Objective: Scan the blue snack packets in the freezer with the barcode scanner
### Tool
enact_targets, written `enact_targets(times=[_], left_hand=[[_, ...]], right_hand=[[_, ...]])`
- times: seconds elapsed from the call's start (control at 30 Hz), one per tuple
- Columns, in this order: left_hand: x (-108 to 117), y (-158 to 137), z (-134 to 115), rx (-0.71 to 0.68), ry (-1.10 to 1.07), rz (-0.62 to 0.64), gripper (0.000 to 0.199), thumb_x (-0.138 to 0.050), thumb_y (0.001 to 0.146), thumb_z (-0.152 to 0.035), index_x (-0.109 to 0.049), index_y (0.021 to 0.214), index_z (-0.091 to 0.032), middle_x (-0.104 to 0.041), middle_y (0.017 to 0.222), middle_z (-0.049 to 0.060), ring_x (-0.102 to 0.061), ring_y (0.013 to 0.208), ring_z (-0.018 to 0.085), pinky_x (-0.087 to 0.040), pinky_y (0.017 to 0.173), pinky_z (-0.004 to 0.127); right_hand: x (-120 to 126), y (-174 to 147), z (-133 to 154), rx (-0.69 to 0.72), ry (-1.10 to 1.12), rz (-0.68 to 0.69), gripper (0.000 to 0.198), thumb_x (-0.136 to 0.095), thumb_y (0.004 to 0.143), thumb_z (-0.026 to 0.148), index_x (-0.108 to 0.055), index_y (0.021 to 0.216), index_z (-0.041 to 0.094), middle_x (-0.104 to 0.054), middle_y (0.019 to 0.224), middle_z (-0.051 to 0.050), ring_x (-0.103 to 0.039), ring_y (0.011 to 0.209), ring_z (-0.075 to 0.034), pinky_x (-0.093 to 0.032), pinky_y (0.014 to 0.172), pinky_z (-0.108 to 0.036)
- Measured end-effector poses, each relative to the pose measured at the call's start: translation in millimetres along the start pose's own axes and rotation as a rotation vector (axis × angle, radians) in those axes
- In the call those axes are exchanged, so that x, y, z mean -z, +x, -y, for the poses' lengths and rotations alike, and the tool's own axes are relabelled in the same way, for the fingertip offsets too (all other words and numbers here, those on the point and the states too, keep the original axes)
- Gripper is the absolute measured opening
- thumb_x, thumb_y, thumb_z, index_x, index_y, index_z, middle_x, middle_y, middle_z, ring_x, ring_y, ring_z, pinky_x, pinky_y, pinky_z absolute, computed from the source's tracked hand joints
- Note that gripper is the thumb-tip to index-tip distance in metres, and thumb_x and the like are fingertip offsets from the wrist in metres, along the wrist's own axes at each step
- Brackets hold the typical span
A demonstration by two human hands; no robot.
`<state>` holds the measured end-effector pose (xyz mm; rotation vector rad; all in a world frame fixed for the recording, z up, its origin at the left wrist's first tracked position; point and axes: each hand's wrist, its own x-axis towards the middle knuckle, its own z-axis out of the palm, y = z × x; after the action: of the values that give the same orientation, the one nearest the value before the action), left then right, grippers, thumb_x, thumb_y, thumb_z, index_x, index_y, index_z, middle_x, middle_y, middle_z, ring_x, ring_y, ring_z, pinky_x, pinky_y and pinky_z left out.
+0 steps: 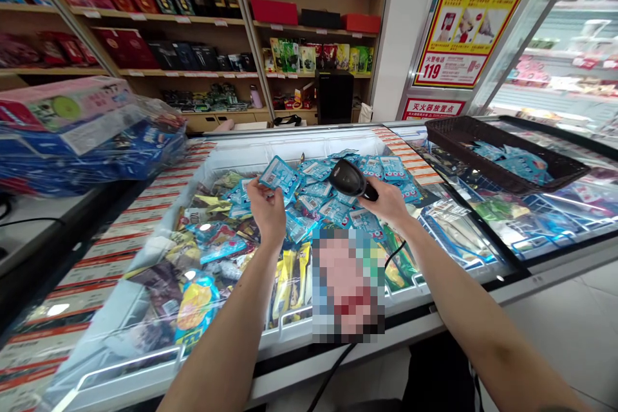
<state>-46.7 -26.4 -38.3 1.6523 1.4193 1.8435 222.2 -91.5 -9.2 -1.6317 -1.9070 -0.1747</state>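
Between its thumb and fingers my left hand (268, 209) pinches a blue packet (280, 176), its printed side with a barcode turned up. My right hand (387, 203) is wrapped round the handle of a black barcode scanner (348, 178), whose head points left toward that packet, a short way apart from it. Many more blue packets (340, 211) lie spread under both hands on the glass top of a chest freezer (159, 235). The scanner's black cable (396, 253) runs down toward the front edge.
Ice creams in wrappers (292, 280) show through the glass. A dark woven basket (572, 167) with blue packets stands on the right. At left are stacked boxes in plastic (91, 135). Shelves of goods (309, 29) line the back. A blurred patch hides part of the front.
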Motion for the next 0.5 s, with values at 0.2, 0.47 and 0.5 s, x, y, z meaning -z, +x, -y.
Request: enact_targets(times=[0.2,0.47,0.5], left_hand=[[13.8,9.8,3.5,-0.013,0.090,-0.143,0.045,-0.050,0.079,-0.025,-0.035,0.121,-0.017,-0.057,0.097,0.007,-0.056,0.082,0.015,-0.046,0.075,0.030],[41.6,26.4,19.3,0.042,0.467,-0.338,0.021,-0.045,0.079,-0.021,-0.060,0.093,-0.016,-0.057,0.093,0.008,-0.051,0.091,0.022,-0.039,0.088,0.042],[42.8,26.2,17.4,0.059,0.515,-0.350,0.021,-0.046,0.079,-0.024,-0.062,0.092,-0.016,-0.056,0.093,0.010,-0.050,0.094,0.024,-0.037,0.090,0.044]], right_hand=[[4.0,2.0,-7.4,-0.099,-0.058,-0.041,0.037,-0.054,0.079,0.042,-0.056,0.111,0.023,-0.069,0.091,-0.004,-0.064,0.082,-0.024,-0.043,0.066,-0.029],[6.2,2.2,-11.1,-0.145,-0.065,-0.034,0.038,-0.051,0.080,0.046,-0.057,0.111,0.023,-0.069,0.091,-0.004,-0.064,0.083,-0.024,-0.044,0.068,-0.029],[6.2,2.1,-11.0,-0.150,-0.071,-0.026,0.039,-0.051,0.080,0.046,-0.057,0.112,0.023,-0.069,0.091,-0.005,-0.063,0.083,-0.024,-0.044,0.068,-0.030]])
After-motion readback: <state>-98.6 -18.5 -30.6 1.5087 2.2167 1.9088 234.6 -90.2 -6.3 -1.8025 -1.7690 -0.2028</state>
